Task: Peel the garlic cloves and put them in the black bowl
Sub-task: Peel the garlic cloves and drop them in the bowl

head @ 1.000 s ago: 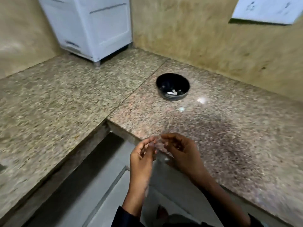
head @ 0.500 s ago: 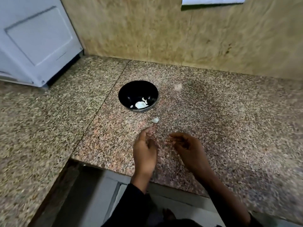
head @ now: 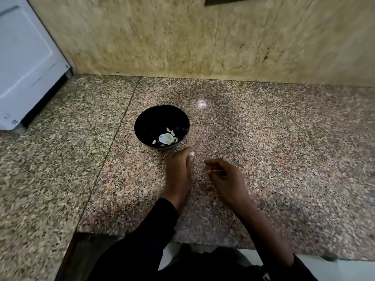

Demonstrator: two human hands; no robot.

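A black bowl (head: 161, 126) is seen standing on the speckled granite bench (head: 284, 142), a little way in front of the tiled wall (head: 162, 41). Several pale pieces of garlic (head: 166, 138) are seen lying at the bottom of the bowl, toward its near side. The left hand (head: 178, 171) is laid low over the bench just beside the near rim of the bowl, with its fingers stretched toward the bowl; a small white piece (head: 191, 154) is seen at its fingertips, but whether it is pinched or only touched cannot be told, because the picture is blurred. The right hand (head: 225, 179) is held near the left one, apart from it, with its fingers loosely curled; whether something is held inside cannot be told. A white appliance (head: 26, 63) is placed on the bench at the far left.
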